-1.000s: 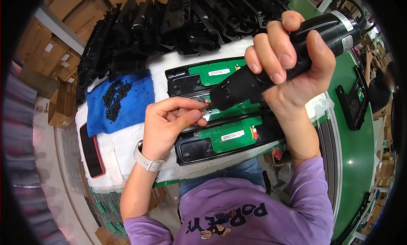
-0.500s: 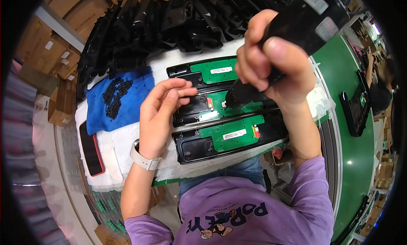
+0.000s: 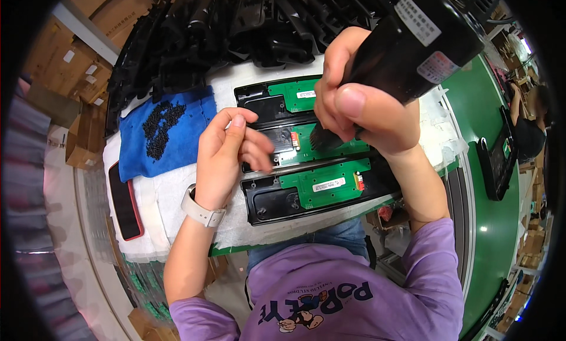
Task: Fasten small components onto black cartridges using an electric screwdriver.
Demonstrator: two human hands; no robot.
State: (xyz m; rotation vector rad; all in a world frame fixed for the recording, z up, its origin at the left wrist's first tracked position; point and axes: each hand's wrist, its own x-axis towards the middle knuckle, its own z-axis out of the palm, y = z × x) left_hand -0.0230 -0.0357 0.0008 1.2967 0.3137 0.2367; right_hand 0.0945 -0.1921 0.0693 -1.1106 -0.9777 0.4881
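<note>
My right hand (image 3: 377, 120) is wrapped round a black power screwdriver (image 3: 407, 52), held at a slant. The tool's dark lower end is over the green circuit board (image 3: 300, 157) in the middle of three long black plastic panels (image 3: 282, 139); whether it touches cannot be seen. Beside that panel's left end is my left hand (image 3: 221, 155), its thumb drawn in against bent fingers. Anything small between those fingers cannot be made out. The near panel (image 3: 268, 205) and the far panel (image 3: 253, 104) also carry green boards with white labels.
Small black screws (image 3: 162, 128) lie heaped on a blue cloth (image 3: 132, 146) at the left. A red-edged phone (image 3: 127, 208) is nearer. Black plastic housings (image 3: 259, 31) crowd the table's back. Another black panel (image 3: 492, 170) sits on the green surface (image 3: 489, 241) at right.
My right hand and the screwdriver have shifted slightly left, with the tool's upper body nearer. My left fingers have curled and dropped beside the middle panel.
</note>
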